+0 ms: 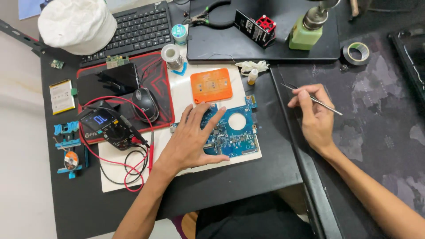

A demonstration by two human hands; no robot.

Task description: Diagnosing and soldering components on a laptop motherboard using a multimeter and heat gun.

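Observation:
My left hand lies flat, fingers spread, on a blue circuit board that rests on a white mat in the middle of the black desk. My right hand is to the right, over a dark grey mat, pinching thin metal tweezers that point left and right across the fingers. An orange square pad sits just beyond the board.
A multimeter with red and black leads lies left, beside a mouse and phone. Keyboard, white cap, solder spool, pliers, green bottle, tape roll line the back.

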